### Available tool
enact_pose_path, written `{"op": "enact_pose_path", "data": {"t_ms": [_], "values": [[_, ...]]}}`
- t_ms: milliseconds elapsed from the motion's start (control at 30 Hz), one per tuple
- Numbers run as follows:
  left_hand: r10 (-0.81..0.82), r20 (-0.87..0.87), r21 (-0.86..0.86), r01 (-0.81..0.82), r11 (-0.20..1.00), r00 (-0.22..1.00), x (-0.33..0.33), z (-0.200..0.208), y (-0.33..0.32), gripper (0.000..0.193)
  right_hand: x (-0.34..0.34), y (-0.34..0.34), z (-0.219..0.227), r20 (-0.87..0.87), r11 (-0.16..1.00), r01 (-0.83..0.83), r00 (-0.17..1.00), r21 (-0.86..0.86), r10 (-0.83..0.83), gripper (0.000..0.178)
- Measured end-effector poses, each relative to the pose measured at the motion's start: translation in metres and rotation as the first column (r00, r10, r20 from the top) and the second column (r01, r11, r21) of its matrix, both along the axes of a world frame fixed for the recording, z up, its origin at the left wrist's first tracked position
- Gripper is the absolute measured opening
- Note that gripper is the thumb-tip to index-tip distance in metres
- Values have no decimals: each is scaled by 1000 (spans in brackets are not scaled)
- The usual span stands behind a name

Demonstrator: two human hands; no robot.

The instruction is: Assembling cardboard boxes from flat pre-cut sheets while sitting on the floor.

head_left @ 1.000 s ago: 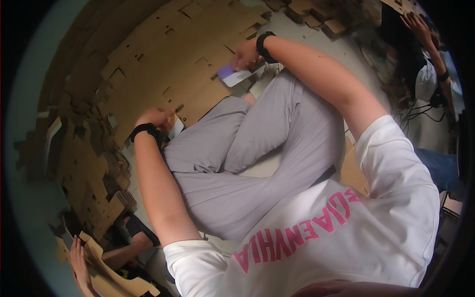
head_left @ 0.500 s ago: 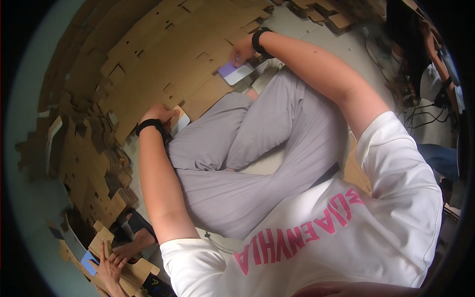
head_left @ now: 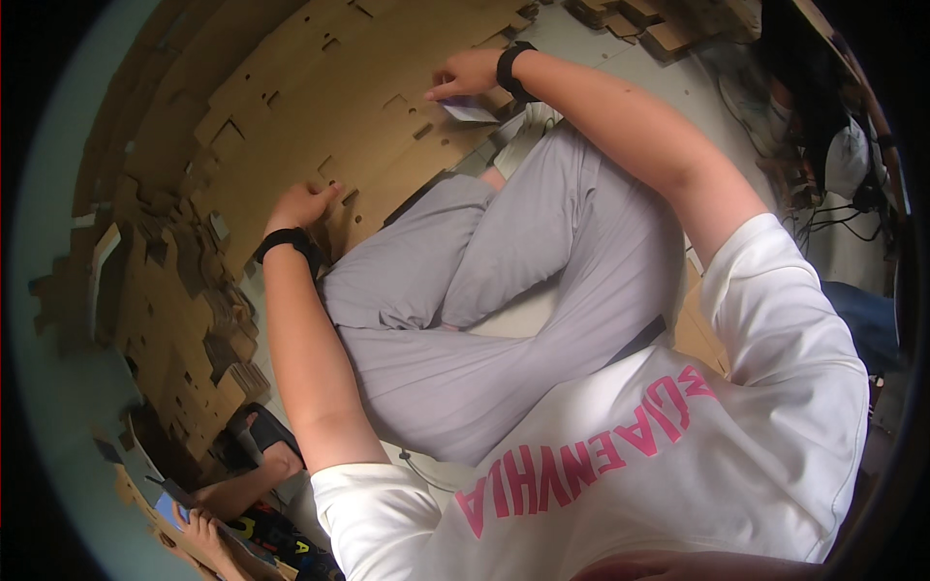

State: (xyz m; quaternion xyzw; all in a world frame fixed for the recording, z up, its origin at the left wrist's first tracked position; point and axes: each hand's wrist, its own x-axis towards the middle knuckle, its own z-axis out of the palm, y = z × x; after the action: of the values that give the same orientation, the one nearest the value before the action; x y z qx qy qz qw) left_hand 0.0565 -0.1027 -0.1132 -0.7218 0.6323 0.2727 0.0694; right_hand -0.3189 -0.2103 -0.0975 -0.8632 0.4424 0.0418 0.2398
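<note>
A large brown cardboard sheet [head_left: 281, 126] with cut slots and holes lies in front of my crossed legs. My right hand [head_left: 467, 75] is over its far right part, the index finger reaching left. Beneath that hand shows the pale part of a purple-and-white card [head_left: 472, 111], held tilted, its purple edge mostly covered by the fingers. At the sheet's near left edge is my left hand [head_left: 306, 204], thumb on top and fingers curled downward. What those fingers hold, if anything, is hidden. Black bands circle both wrists.
Stacked cardboard cut-outs [head_left: 179, 320] lie along the left. More cardboard pieces [head_left: 668, 34] are at the far right, near black cables [head_left: 838, 223]. At lower left, another person's hand [head_left: 203, 533] is at a blue piece [head_left: 170, 510].
My right hand has moved up and left, tilting the card and covering more of it. The pale card by my left hand is out of sight. The other person's hands have shifted lower.
</note>
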Motion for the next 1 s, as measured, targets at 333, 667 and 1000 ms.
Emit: {"op": "enact_pose_path", "data": {"t_ms": [333, 667, 1000], "values": [[-244, 20, -107, 245, 964, 970, -52, 28, 22, 77, 35, 53, 40, -76, 886, -421, 907, -196, 414, 53], [-265, 346, 114, 240, 964, 900, -77, 13, 27, 106, 27, 34, 0, -379, 862, -449, 859, -235, 344, 113], [-282, 114, 39, 280, 959, 953, -71, 34, 21, 46, 13, 15, -2, 3, 959, -281, 960, -30, 281, 81]]}}
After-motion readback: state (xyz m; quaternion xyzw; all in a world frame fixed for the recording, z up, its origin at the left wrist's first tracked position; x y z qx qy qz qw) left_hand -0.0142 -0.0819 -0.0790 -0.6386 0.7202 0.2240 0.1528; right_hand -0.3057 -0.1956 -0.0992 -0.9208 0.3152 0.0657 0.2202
